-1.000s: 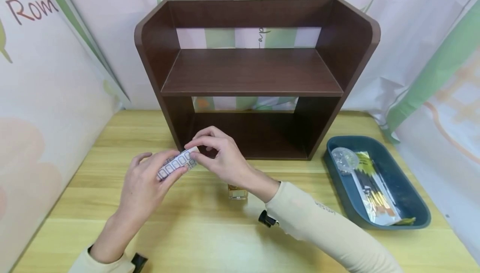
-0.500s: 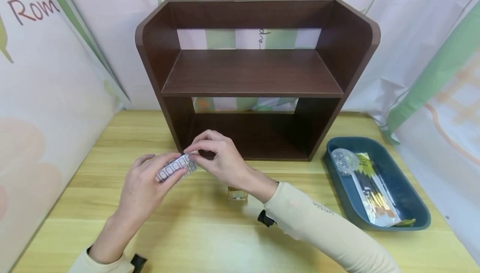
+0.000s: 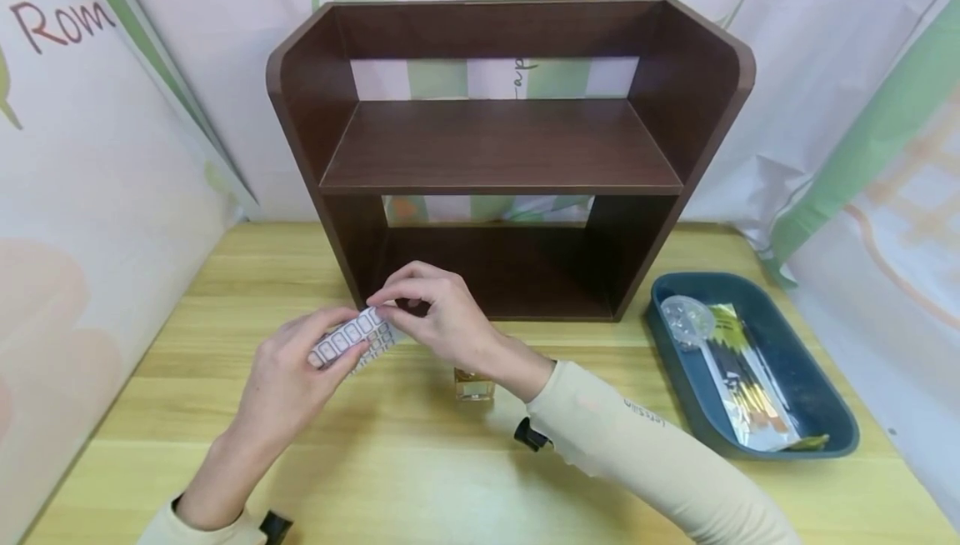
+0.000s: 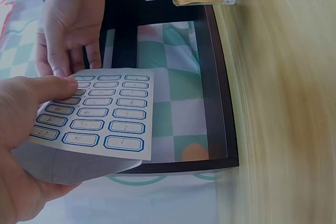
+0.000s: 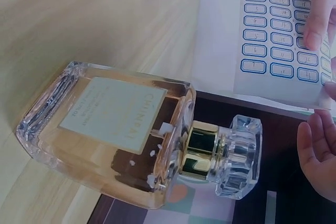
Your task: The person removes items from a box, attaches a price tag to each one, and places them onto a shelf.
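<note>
In the head view my left hand [image 3: 288,370] grips a white sheet of blue-framed sticker labels [image 3: 347,338], thumb on one side and fingers on the other. Handwritten numbers show on the label sheet [image 4: 126,114] in the left wrist view, with a curved paper layer beneath it. My right hand [image 3: 442,312] pinches the sheet's far upper corner between thumb and index finger; its other fingers are loosely bent. A perfume bottle [image 3: 474,385] with amber liquid stands on the table below my right wrist; its clear cap [image 5: 239,156] shows close up in the right wrist view.
A dark brown two-tier shelf [image 3: 502,145] stands behind the hands. At the right sits a blue-green tray [image 3: 817,387] containing a packet of brushes [image 3: 750,387] and a clear round-headed item [image 3: 686,320]. Printed curtains enclose the wooden table [image 3: 420,478].
The label sheet has tilted slightly between the hands, so a lower part with more rows of labels shows. Both hands stay nearly in place, still holding the sheet.
</note>
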Tool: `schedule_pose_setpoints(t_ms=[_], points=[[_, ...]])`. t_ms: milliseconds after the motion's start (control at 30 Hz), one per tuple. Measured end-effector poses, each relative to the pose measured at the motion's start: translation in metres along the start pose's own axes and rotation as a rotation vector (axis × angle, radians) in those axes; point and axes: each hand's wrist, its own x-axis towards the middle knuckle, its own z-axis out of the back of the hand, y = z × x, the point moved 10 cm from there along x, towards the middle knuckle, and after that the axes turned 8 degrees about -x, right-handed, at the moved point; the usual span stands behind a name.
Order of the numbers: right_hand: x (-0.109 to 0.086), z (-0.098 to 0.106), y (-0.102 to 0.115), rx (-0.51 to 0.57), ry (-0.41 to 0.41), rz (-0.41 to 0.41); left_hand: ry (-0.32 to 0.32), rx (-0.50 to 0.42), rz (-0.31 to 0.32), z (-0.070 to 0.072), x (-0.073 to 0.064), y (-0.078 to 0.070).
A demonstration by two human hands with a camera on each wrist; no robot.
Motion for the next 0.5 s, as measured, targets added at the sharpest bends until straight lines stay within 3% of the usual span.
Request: schedule_pose_setpoints(t_ms=[500], points=[[0.0016,-0.003,0.0012,-0.008,-0.003,-0.004,-0.023,0.012,-0.026,0.0032,-0.0009,-0.0003]])
